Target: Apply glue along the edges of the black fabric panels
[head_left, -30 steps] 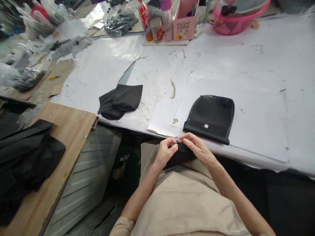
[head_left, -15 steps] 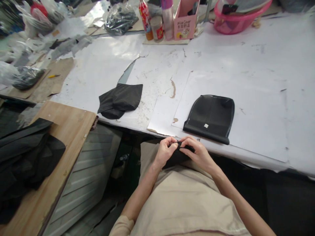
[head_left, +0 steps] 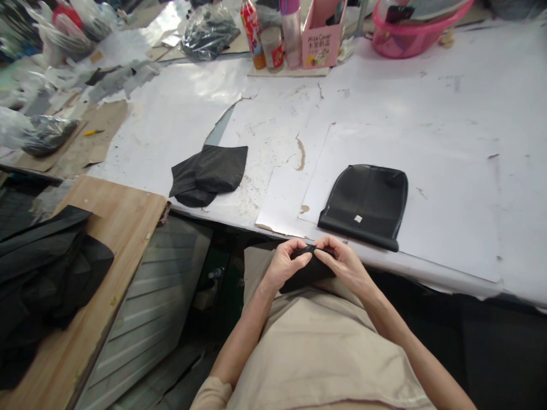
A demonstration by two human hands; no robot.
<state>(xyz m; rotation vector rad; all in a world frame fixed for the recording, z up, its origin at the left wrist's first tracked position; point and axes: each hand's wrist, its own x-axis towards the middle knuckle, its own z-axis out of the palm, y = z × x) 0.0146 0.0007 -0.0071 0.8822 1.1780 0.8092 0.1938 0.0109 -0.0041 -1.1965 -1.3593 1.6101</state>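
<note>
Just below the near edge of the white-covered table (head_left: 436, 108), left hand (head_left: 286, 265) and right hand (head_left: 344, 262) both pinch the upper edge of a black piece of material (head_left: 308, 276). Thumbs and forefingers clamped on it, tips of the two hands close together, a bit of black edge showing between. Rest of the piece sits below the fingers, over the lap, against the beige clothing (head_left: 337, 347). Exact fold or seam at the fingertips too small and dark to make out; remaining fingers mostly curled behind, what they touch can't be told. Sides of the piece partly covered by the hands; its full shape is not visible. Black panel (head_left: 365, 199) with a small white patch (head_left: 358, 218) lies on the table beyond the right hand, rolled near edge, apart from the fingers. Overlapping black pieces (head_left: 213, 173) farther left, lower ones partly covered. Black cloth heap (head_left: 47, 279) cut off by the left border; red-labelled bottle (head_left: 253, 37) and pink basin (head_left: 410, 42) cropped at the top.
</note>
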